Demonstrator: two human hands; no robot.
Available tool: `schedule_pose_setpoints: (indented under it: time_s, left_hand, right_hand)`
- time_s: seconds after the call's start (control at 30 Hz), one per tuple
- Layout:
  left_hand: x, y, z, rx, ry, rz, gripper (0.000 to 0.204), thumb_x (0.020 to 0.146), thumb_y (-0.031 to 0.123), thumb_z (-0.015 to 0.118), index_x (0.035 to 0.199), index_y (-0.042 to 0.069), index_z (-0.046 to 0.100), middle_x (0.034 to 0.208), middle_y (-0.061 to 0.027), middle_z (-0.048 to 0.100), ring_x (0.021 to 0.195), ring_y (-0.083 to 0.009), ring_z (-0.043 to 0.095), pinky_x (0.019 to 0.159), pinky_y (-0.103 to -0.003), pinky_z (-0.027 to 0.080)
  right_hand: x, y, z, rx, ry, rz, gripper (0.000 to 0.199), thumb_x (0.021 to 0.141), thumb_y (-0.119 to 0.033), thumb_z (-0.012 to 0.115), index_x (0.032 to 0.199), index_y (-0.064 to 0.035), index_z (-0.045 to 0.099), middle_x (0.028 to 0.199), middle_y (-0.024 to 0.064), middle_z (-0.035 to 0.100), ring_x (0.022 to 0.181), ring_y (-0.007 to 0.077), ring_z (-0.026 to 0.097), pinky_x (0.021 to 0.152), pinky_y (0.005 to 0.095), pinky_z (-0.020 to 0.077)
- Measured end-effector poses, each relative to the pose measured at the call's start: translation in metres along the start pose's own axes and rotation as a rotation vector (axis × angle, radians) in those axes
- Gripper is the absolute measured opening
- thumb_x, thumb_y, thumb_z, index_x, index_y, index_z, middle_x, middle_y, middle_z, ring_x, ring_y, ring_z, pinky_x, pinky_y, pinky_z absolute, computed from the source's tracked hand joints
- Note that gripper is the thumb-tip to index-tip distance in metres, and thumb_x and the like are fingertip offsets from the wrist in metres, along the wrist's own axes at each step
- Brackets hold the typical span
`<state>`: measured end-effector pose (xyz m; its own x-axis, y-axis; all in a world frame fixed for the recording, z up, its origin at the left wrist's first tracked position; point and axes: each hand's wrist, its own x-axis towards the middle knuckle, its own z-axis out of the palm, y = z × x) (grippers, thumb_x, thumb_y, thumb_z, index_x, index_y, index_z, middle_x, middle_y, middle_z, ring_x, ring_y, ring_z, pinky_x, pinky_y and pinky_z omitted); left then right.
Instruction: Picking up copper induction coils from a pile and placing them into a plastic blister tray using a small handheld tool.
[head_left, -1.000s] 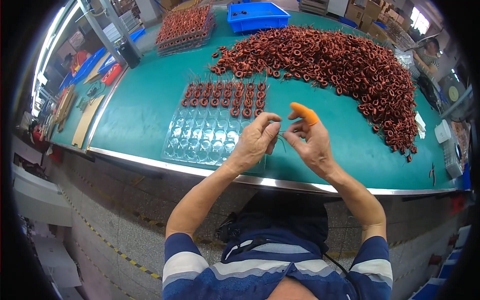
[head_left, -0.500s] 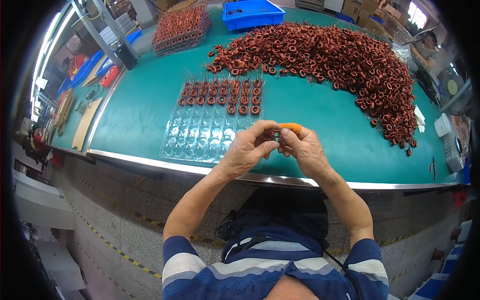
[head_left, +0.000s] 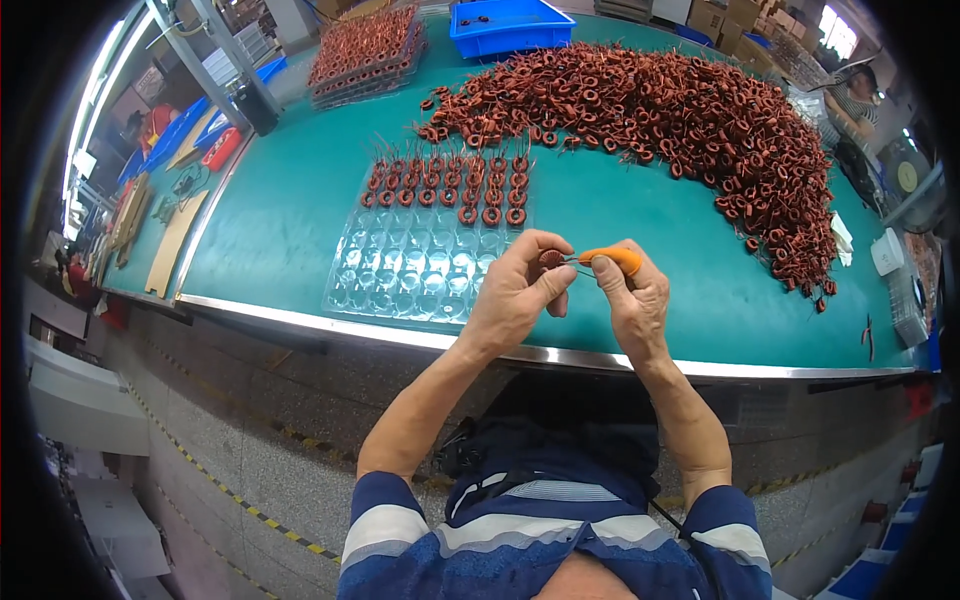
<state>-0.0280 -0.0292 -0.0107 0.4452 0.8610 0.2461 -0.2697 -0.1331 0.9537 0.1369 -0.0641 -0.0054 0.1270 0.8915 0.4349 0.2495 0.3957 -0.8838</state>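
Between the thumb and fingers of my left hand (head_left: 512, 300) is a small copper-wound ring coil (head_left: 551, 260). My right hand (head_left: 638, 302) grips an orange-handled tool (head_left: 614, 258) whose thin metal tip points left at the coil. Whether that tip touches the coil or one of its wire ends I cannot tell. Just left of my hands, a clear plastic tray (head_left: 350, 268) with round pockets lies on the table. Its far rows hold upright coils (head_left: 448, 195) with wire ends sticking up; the near pockets hold none.
A large curved heap of coils (head_left: 660, 110) spreads across the back and right of the green table (head_left: 265, 240). Stacked filled trays (head_left: 365, 60) and a blue bin (head_left: 510, 30) stand at the back. Small pliers (head_left: 868, 340) lie far right. Another person (head_left: 855, 105) sits beyond the heap.
My hands have drawn slightly apart. The right hand and orange tool have shifted right, baring the thin tip and the coil in my left fingers.
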Motion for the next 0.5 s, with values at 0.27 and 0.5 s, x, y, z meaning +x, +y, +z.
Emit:
schedule_pose_setpoints:
  time_s: [0.27,0.5]
  left_hand:
    - [-0.003,0.004,0.007,-0.150,0.127,-0.026,0.011,0.096,0.009,0.055,0.102,0.002,0.049,0.070,-0.0015,0.050,0.056,-0.0089,0.050,0.049,-0.023,0.041]
    - [-0.005,-0.005,-0.008,0.041,0.078,-0.016,0.018,0.099,0.011,0.050,0.114,0.001,0.047,0.078,-0.0019,0.049,0.065,-0.0104,0.053,0.060,-0.024,0.044]
  right_hand:
    - [0.000,0.013,0.012,0.218,0.017,0.162,0.019,0.093,-0.020,0.064,0.090,-0.0022,0.071,0.076,-0.0035,0.051,0.064,0.0051,0.043,0.056,0.0227,0.0340]
    - [-0.008,0.024,0.016,0.327,0.019,0.228,0.036,0.094,-0.033,0.063,0.108,-0.0001,0.065,0.085,-0.0008,0.057,0.071,0.0055,0.052,0.062,0.0198,0.0418]
